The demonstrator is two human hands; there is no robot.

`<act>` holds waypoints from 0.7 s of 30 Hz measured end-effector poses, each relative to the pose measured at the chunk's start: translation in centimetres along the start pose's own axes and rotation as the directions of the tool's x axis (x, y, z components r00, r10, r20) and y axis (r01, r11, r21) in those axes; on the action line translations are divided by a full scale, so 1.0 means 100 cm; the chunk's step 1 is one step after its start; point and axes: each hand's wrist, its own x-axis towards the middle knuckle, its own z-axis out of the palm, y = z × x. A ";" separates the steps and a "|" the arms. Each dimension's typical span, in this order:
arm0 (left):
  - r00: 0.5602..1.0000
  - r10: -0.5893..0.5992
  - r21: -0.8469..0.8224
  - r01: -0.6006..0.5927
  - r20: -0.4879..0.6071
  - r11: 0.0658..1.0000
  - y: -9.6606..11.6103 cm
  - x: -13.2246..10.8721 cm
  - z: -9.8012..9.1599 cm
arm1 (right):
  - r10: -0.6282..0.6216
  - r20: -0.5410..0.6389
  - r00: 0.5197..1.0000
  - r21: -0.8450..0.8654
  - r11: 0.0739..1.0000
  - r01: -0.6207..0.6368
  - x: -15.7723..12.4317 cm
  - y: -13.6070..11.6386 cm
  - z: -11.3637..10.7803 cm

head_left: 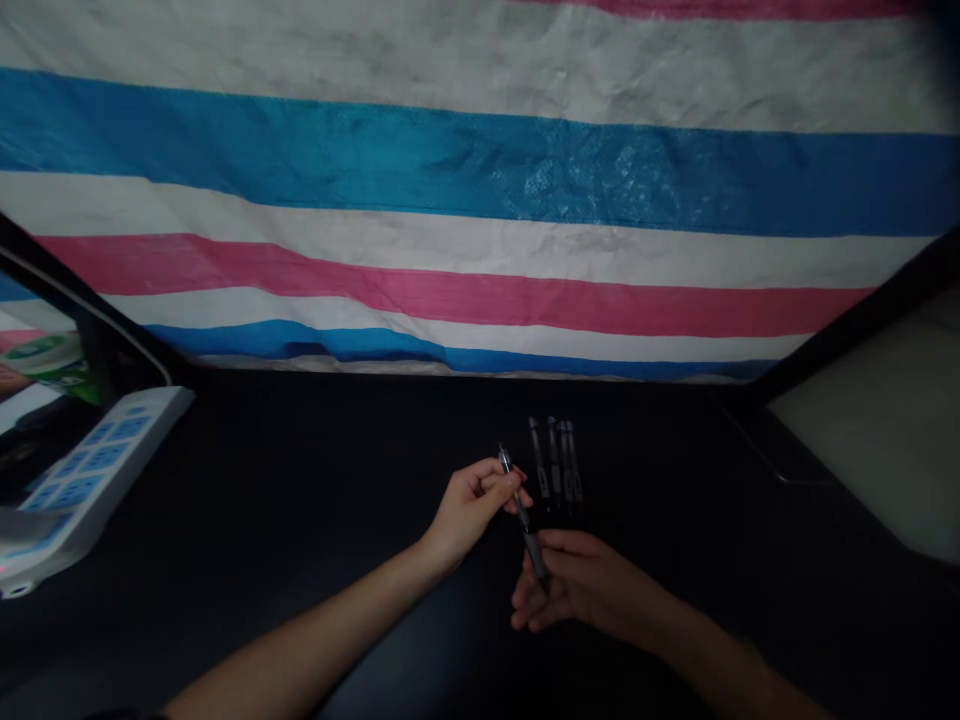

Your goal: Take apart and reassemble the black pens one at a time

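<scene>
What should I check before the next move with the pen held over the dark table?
1. Left hand grips the upper end of the pen: ok.
2. Right hand holds the pen's lower end: ok.
3. Pen lifted off the table: ok.
4. Row of pens lies apart from both hands: ok.
5. Pen whole or taken apart: cannot tell, too dark.
6. Power strip far from the hands: ok.

pens [556, 462] on table [300, 500] behind hands, power strip [90, 475] far left

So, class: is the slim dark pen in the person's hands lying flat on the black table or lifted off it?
Lifted: the slim dark pen is held between left hand and right hand.
</scene>
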 end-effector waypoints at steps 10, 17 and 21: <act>1.000 -0.006 -0.009 0.006 -0.002 1.000 -0.001 0.000 -0.001 | -0.009 0.077 0.997 0.023 1.000 0.008 -0.001 0.001 -0.003; 1.000 -0.011 -0.003 0.011 -0.013 1.000 0.000 0.001 0.000 | -0.005 0.033 0.999 -0.029 1.000 0.006 0.000 -0.001 -0.001; 1.000 -0.008 -0.006 0.008 -0.001 1.000 0.000 0.002 -0.001 | 0.012 0.060 0.998 0.001 1.000 -0.012 -0.001 -0.001 -0.001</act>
